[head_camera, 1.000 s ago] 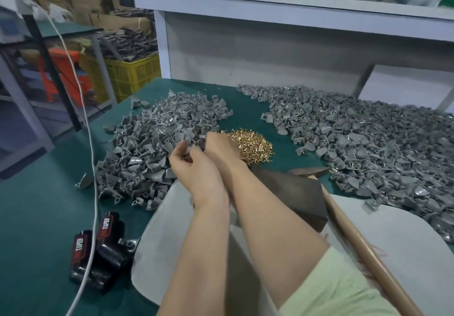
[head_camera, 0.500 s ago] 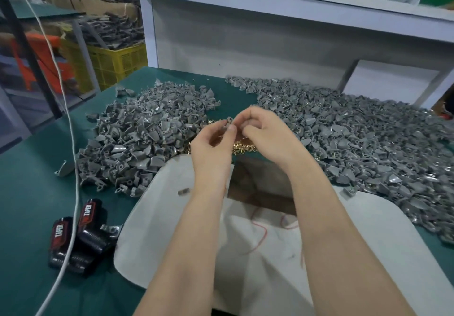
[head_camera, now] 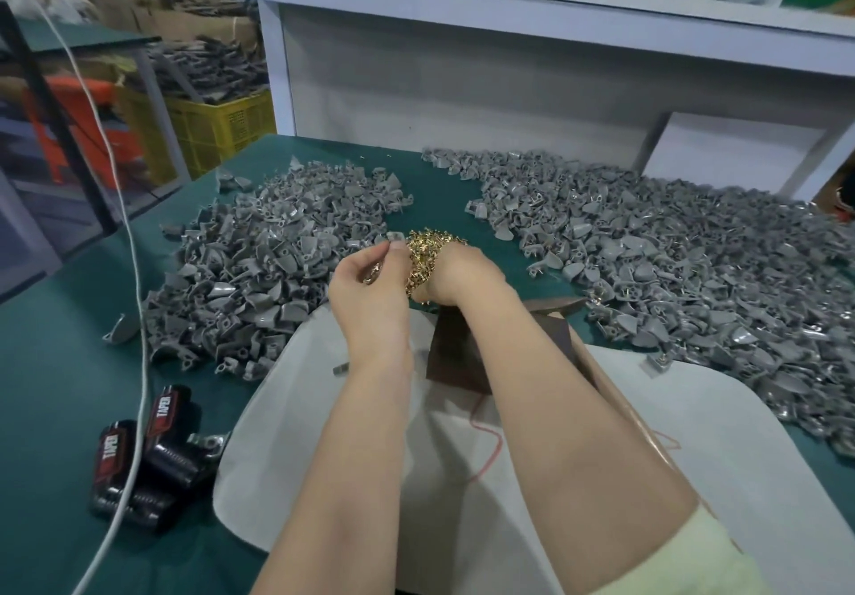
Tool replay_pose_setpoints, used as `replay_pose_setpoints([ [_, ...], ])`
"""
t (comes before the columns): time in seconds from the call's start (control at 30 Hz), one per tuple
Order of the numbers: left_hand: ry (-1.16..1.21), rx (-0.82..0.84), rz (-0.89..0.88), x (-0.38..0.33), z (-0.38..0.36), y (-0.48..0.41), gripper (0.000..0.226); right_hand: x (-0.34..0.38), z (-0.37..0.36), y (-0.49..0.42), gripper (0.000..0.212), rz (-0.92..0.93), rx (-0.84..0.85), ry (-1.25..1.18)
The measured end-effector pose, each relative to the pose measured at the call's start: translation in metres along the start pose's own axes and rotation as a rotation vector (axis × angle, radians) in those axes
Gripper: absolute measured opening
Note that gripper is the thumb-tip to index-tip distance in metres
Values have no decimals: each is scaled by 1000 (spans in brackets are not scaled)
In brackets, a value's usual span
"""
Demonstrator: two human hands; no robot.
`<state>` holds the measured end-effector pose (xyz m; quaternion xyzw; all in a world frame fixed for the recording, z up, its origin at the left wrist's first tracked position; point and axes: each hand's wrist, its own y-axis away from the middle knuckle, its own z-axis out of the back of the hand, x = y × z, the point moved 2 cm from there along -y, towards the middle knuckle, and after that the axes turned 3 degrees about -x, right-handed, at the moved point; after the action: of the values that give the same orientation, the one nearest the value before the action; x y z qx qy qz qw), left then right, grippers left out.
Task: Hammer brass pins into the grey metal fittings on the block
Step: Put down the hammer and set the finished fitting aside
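Both hands are out over the little heap of brass pins [head_camera: 432,247] in the middle of the green bench [head_camera: 55,409]. The right hand [head_camera: 462,275] is pushed down into the heap, back of the hand upward. Its fingers are buried among the pins, so I cannot tell how far they are curled or whether they have got hold of one. The left hand [head_camera: 370,284] hovers just beside the heap with its fingers curled in, cupping a small part [head_camera: 371,276] that glints brass (too tiny from here to say whether pin or fitting).

The grey metal fittings lie in two loose piles, a left pile [head_camera: 259,270] and a much wider right pile [head_camera: 671,280], with the pins between them. The dark brown block [head_camera: 455,356] sits under the right wrist on a pale cloth [head_camera: 324,455], and nothing shows on its visible face. A hammer head [head_camera: 562,305] pokes out beyond the forearm.

Black packs with red labels [head_camera: 148,451] lie near the cloth's left edge, and a white cable [head_camera: 134,270] crosses them.
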<state>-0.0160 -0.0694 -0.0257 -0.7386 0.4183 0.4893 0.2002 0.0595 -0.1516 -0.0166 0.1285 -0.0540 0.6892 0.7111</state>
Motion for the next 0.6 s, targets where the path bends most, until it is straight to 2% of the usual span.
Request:
replay_pose_setpoints([
  [0.13,101,-29,35,-1,-1,1,13,16,-8,-5,25,89,25,57],
  [0.3,80,17,29,-4,-3,6,32,15,-9,-5,7,140,-38,21],
  [0.43,-38,104,-12,-7,-4,9,30,13,-8,-6,19,161,-51,61],
  [0.6,-72,110,-80,-9,-5,10,23,15,-7,-6,25,156,8,47],
])
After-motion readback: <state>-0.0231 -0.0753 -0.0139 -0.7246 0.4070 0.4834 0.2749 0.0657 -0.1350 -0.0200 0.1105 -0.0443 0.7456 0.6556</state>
